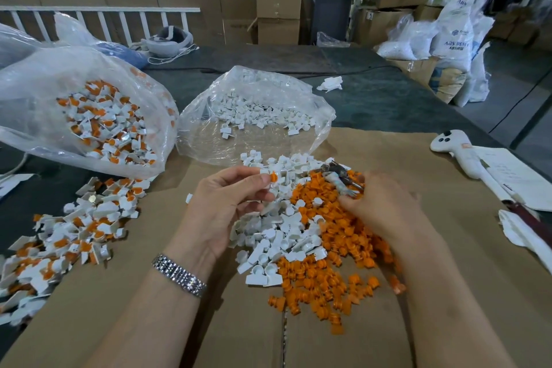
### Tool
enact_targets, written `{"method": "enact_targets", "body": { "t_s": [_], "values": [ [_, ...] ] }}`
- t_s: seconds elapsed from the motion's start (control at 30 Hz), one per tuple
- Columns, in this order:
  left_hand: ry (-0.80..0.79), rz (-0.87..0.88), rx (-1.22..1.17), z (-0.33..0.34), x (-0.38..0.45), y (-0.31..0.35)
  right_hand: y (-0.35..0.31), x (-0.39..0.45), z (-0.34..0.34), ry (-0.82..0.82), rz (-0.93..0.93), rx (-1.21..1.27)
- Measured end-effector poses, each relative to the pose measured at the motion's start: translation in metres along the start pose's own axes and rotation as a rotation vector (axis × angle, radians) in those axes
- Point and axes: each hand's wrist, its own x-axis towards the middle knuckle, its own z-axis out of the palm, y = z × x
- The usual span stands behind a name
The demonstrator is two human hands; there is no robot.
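Left hand (227, 206) pinches a white cap (266, 186) with an orange plug (273, 178) in it, above the white pile (277, 236) at the cardboard's (448, 278) middle. Right hand (385, 206) curls round pliers (339, 178), resting on the touching orange pile (334, 263).

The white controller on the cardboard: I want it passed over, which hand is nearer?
Right. Right hand: on the orange pieces, left of the controller. Left hand: farther left, pinching a white piece.

Orange and white on brown
Orange plugs (337, 251) beside white caps (277, 236) on brown cardboard (448, 278); silver watch band (179, 275), lower centre.
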Motion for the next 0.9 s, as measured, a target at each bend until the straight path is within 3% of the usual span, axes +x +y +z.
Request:
{"method": "enact_targets", "body": {
  "t_s": [0.2,0.33,0.43,0.57,0.9],
  "values": [
    [0.039,0.003,-0.049,0.002,0.000,0.001,-0.005,-0.004,-0.006,0.047,-0.046,0.081],
    [0.067,0.022,-0.054,0.002,-0.001,0.001,-0.006,-0.012,-0.031,0.047,-0.120,0.363],
    [0.058,0.052,-0.070,0.001,-0.001,0.003,-0.018,-0.027,-0.055,-0.163,-0.185,0.595],
    [0.060,0.097,-0.103,0.000,-0.002,0.005,-0.041,-0.046,-0.062,-0.435,-0.297,0.587],
    [0.060,0.141,-0.126,0.001,-0.004,0.008,-0.064,-0.061,-0.052,-0.494,-0.370,0.531]
  ]
}}
